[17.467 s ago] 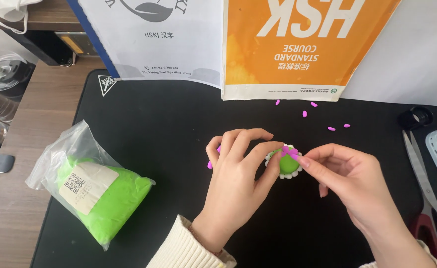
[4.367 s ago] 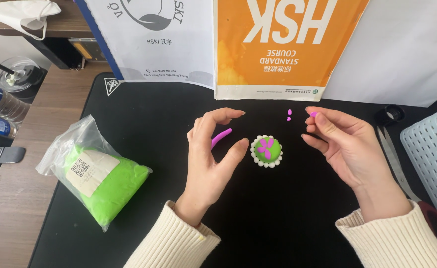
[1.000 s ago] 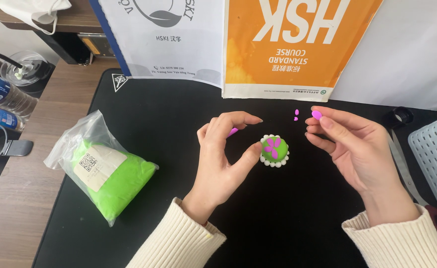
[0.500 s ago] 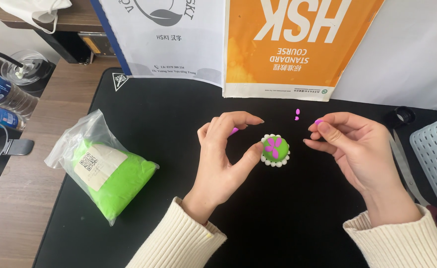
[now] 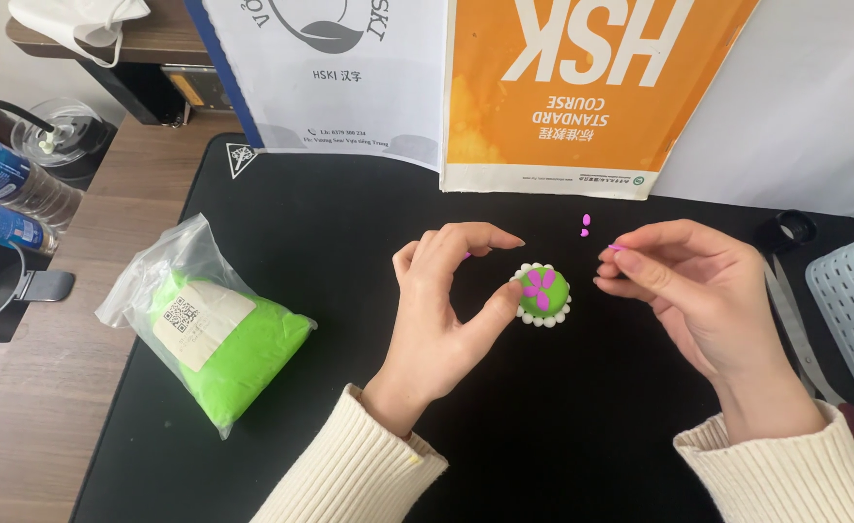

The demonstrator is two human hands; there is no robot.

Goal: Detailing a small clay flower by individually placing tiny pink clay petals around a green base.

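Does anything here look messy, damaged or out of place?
Little stands out. Two loose pink clay bits lie on the black mat, apart from the green clay dome. The orange book behind faces away, upside down.

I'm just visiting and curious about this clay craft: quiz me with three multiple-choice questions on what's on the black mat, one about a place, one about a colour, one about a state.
1. Where does the clear plastic bag of green clay lie?
A. To the left of the left hand
B. Between the two hands
C. On the orange book

2. What colour are the petals on the small round green clay piece with a white beaded rim?
A. Blue
B. Pink
C. Yellow

3. How is the right hand engaged?
A. Flat on the mat
B. Gripping scissors
C. Pinching a tiny pink clay bit at its fingertips

Answers: 1 A, the bag lies on the mat's left part; 2 B, pink petals show on the green top; 3 C, thumb and forefinger meet on the bit.
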